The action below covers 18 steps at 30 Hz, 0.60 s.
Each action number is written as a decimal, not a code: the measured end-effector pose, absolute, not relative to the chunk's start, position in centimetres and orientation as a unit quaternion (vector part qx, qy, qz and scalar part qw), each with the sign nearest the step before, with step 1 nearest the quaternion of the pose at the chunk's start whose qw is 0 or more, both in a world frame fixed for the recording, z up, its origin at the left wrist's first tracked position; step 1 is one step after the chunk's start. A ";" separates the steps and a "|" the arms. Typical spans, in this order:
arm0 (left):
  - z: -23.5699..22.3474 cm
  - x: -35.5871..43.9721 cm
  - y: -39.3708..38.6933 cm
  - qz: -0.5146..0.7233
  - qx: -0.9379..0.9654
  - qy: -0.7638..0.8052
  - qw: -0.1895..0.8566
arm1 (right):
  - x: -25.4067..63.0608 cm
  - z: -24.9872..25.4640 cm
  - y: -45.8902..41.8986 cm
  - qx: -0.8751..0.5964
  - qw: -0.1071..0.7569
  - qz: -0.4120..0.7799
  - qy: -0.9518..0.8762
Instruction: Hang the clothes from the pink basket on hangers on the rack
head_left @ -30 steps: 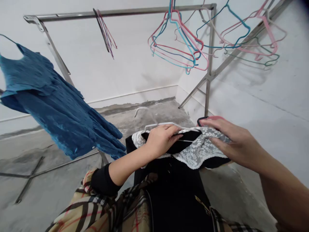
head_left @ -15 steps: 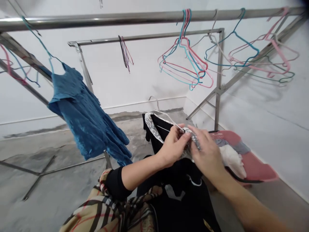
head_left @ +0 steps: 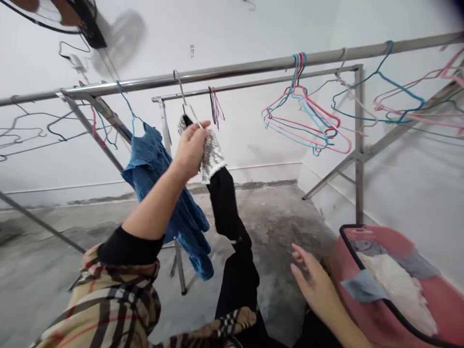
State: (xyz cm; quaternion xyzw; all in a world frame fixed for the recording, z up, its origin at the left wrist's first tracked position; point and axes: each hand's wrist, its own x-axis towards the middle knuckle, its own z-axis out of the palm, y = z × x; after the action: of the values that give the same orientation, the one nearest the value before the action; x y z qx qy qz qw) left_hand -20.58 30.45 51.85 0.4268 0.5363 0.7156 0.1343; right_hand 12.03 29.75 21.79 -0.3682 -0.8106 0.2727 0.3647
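Note:
My left hand (head_left: 192,147) is raised near the front rail, fingers closed around a pale clothes hanger (head_left: 183,93) at its shoulder. On that hanger is a black garment (head_left: 223,200) with a white lace collar (head_left: 213,157), its dark cloth dangling below. The hanger's hook overlaps the metal rail (head_left: 239,68); whether it bears on it I cannot tell. Just left of the garment hangs a blue dress (head_left: 152,159). Lower right, my right hand (head_left: 313,280) is open with fingers apart, holding nothing, beside the pink laundry basket (head_left: 395,234).
White and grey-blue clothes (head_left: 397,278) lie in the basket. Coloured hangers (head_left: 300,111) crowd the rail to the right, with a blue hanger (head_left: 379,72) farther along. A fan (head_left: 89,24) is at the upper left. Metal rack legs (head_left: 358,188) stand on the concrete floor.
My left hand has lifted the hanger and black garment up and left to the rail. The right hand has let go of the collar and moved down toward the basket. The view has shifted.

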 end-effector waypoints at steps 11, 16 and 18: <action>56.9 -30.9 31.3 0.670 0.369 0.636 0.101 | 13.3 13.3 28.4 -0.399 0.110 0.347 -0.842; 54.3 -31.9 30.6 0.655 0.343 0.672 -0.042 | 14.5 12.2 29.5 -0.409 0.096 0.348 -0.838; 52.8 -31.4 29.7 0.601 0.334 0.709 -0.157 | 15.1 11.8 29.9 -0.431 0.092 0.343 -0.830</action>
State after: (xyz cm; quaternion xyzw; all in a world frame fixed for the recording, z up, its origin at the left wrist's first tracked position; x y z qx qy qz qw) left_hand -31.39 29.74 52.77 0.3340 0.7092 0.6008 -0.1565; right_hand 15.13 29.87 11.83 -0.4309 -0.8297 0.3427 0.0921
